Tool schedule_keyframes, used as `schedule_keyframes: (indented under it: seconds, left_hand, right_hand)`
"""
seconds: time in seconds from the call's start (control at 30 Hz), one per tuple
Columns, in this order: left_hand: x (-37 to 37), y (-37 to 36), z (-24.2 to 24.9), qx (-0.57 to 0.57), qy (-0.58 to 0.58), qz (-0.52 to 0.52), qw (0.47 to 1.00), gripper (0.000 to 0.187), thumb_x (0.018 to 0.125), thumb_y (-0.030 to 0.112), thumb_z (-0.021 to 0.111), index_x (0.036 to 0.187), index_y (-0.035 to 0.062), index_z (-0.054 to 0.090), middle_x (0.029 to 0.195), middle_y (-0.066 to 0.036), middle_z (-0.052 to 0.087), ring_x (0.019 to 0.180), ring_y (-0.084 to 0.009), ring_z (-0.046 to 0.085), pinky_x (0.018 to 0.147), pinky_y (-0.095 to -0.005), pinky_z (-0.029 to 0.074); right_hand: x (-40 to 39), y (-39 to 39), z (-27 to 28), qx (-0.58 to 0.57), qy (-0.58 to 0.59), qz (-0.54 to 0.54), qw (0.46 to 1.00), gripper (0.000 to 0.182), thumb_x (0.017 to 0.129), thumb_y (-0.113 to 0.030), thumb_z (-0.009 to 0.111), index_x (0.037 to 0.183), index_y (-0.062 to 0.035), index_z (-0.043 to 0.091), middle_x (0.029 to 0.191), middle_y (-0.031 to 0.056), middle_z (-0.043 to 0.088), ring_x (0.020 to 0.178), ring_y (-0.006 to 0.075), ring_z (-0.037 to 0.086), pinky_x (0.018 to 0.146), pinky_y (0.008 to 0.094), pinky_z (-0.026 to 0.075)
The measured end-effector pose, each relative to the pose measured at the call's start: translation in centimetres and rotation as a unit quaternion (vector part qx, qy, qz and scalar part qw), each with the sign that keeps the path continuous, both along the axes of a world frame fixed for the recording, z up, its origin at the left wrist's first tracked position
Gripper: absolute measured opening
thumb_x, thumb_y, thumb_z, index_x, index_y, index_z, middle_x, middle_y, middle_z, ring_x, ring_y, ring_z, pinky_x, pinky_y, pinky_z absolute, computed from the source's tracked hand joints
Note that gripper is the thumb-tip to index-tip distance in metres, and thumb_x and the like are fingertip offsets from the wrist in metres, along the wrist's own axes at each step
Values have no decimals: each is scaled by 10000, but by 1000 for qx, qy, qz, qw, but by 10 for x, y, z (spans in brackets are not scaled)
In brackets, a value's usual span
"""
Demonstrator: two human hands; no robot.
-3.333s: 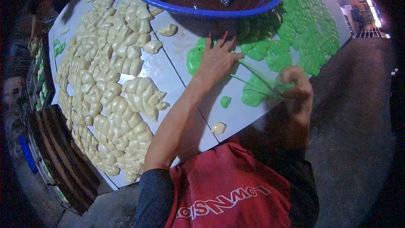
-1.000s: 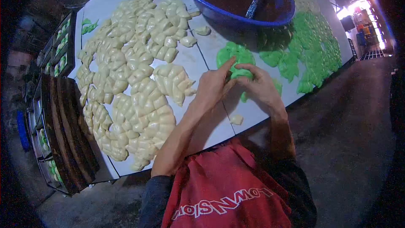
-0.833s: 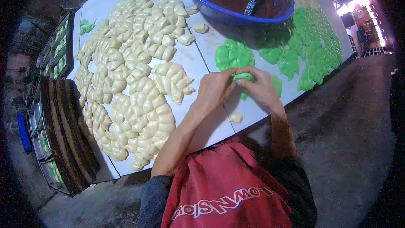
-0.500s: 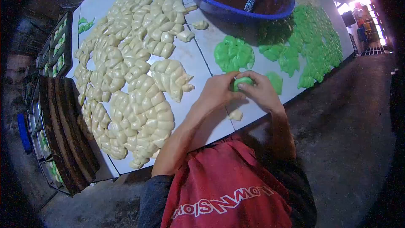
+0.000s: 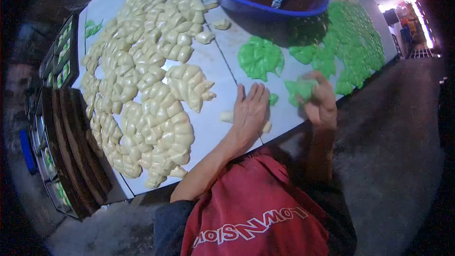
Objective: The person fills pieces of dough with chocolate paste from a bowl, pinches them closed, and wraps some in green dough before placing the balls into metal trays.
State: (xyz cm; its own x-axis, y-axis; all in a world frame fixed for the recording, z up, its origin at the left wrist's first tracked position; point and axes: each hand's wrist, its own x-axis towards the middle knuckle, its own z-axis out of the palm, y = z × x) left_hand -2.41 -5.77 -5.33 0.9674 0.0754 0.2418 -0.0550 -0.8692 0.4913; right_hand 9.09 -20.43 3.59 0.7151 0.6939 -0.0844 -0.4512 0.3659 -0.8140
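Near the tabletop's point(image 5: 208, 128) near edge, the left hand point(image 5: 251, 107) lies spread. The blurred right hand point(image 5: 321, 100) meets 1 green dough piece point(image 5: 295, 91), grip unclear.

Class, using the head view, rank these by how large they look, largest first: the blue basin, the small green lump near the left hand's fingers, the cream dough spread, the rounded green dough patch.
1. Cream dough spread
2. Blue basin, judging its visible part; the top edge cuts it off
3. Rounded green dough patch
4. Small green lump
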Motion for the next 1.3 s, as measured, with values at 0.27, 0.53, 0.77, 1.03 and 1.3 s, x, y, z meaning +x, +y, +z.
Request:
schedule_keyframes:
  seconds: [0.27,0.53,0.77,1.03,1.3]
  left_hand:
    - [21,44,75,-222,18,16,975,790,747,426,760,1347,6,465,1206,-230,590,1053,-346,600,897,-501,447]
    - [27,59,76,-380,150,31,912,497,872,257,677,1289,10,565,1030,-193,695,927,-211,681,777,-320,521]
    - [64,34,86,-412,-224,-7,883,968,839,505,670,1490,-38,202,1305,-258,553,1220,-343,551,966,-344,458]
    - [111,24,62,-664,-254,10,704,909,810,331,767,1465,-49,264,1223,-227,604,1153,-240,570,930,-328,478]
    - [70,83,66,-654,53,130,744,466,928,71,613,1358,-11,452,1132,-189,656,989,-186,644,879,-302,510]
  right_hand:
    - [-3,33,-19,-142,27,-20,989,406,886,-46,632,1273,-11,512,1077,78,643,886,131,653,699,251,557]
    - [1,43,-20,-373,-406,-128,824,294,820,-130,741,1044,19,624,1031,82,647,913,147,611,787,308,510]
    - [-2,68,14,-58,-122,-97,986,427,778,10,712,1167,-16,537,1100,75,592,1014,160,578,839,269,489]
    - [53,114,63,-6,66,41,997,201,898,-108,641,1056,-19,553,959,53,632,856,132,627,775,267,518]
    - [233,199,30,-418,-549,160,706,250,877,-169,556,1068,-9,575,897,172,660,831,289,650,728,403,501]
